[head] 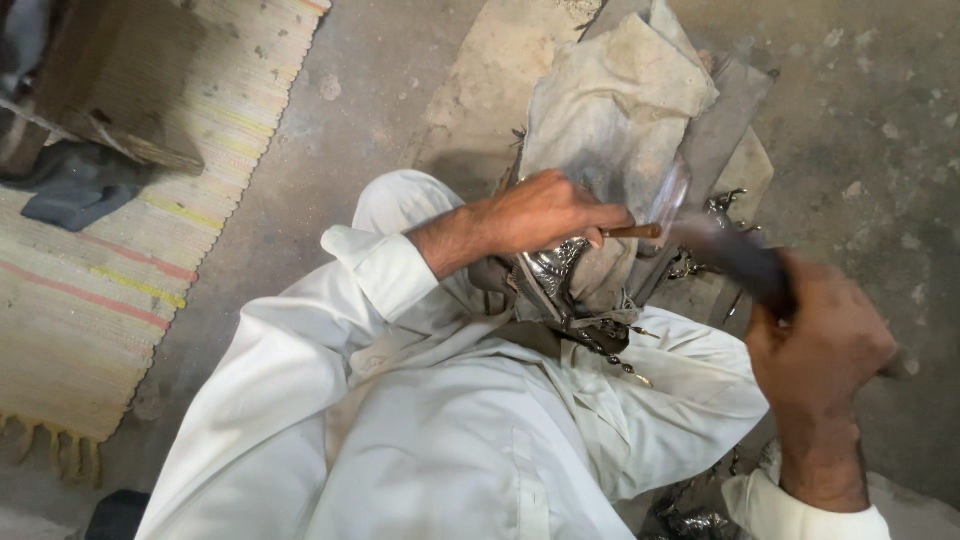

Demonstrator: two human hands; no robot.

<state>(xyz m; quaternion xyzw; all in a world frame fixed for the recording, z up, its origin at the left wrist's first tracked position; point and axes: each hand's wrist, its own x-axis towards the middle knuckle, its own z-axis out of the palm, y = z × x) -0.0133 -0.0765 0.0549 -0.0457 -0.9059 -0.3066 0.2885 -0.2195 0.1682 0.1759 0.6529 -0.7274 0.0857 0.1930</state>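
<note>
Two hands work: left hand [545, 212] grips a punch [632, 231]; right hand [818, 340] clenches a blurred, perhaps hammer-like tool [730, 255]; striped mat [120, 250] at nine o'clock.

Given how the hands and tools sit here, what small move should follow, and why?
Probably bring the hammer in the right hand down onto the thin punch; the left hand holds it against the shiny metal piece, and the hammer is raised, blurred.

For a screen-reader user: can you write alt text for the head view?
Seen from above, a seated person in white pins a shiny metal piece under the left hand, which holds a thin tool; the right hand swings a blurred hammer.
</note>
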